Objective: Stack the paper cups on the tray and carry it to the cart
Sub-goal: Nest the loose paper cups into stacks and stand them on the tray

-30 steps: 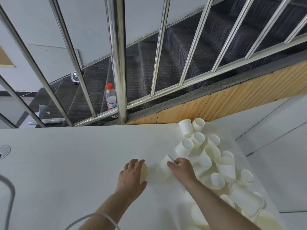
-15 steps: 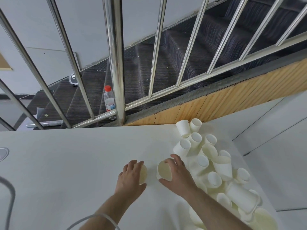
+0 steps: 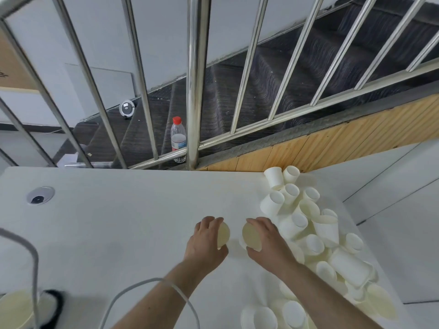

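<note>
Cups: plain white paper, cream inside, unprinted. I see my left hand point(image 3: 206, 241) curled round one cup point(image 3: 223, 234) lying on its side on the white table point(image 3: 118, 222), mouth facing right. My right hand point(image 3: 268, 243) grips a second cup point(image 3: 251, 236), mouth facing left; the two rims are near, not touching. Loose pile of cups point(image 3: 316, 233) sits at the table's right edge, tumbled, well over a dozen; exact count I cannot tell. One water bottle point(image 3: 178, 138) stands beyond the railing point(image 3: 197, 79).
</note>
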